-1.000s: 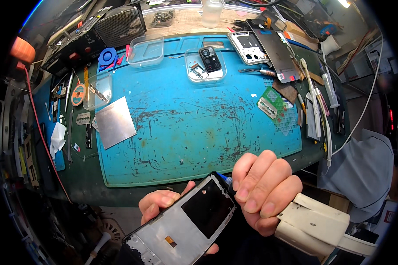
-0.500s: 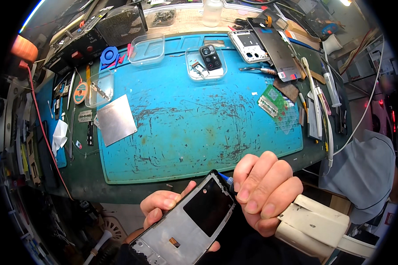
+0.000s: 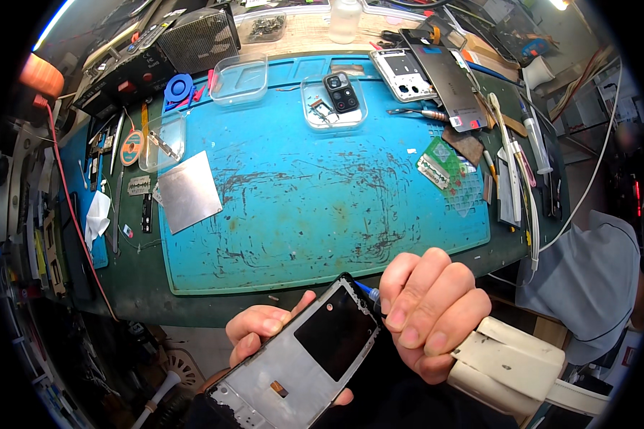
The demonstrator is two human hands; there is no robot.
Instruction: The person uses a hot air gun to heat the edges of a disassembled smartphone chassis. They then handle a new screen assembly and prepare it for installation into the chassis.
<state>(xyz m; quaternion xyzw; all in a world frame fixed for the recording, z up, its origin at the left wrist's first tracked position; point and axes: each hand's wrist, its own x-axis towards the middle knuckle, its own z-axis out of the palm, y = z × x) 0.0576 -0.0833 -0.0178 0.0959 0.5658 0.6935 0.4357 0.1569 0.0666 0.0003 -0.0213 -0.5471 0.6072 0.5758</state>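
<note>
A phone frame (image 3: 265,372), with a grey metal plate and a black rectangular opening, is tilted over the near edge of the bench. My left hand (image 3: 254,334) grips it round both long edges, fingers on one side and a fingertip showing at the other. Curled into a fist, my right hand (image 3: 436,311) holds a slim tool with a blue part (image 3: 367,290), which meets the frame's top corner. Most of that tool is hidden by my fingers and the frame. A cream-coloured box (image 3: 508,366) with a band covers my right wrist.
A scratched blue mat (image 3: 308,207) spans the bench. On it lie a metal plate (image 3: 189,191), a clear tray (image 3: 334,118) with a camera module (image 3: 341,93), and a green stencil (image 3: 444,164). Phone parts (image 3: 406,75), tweezers and a syringe (image 3: 535,143) crowd the right side.
Both hands stay almost in place. The phone frame has shifted slightly toward the left, and my right fist has moved very slightly.
</note>
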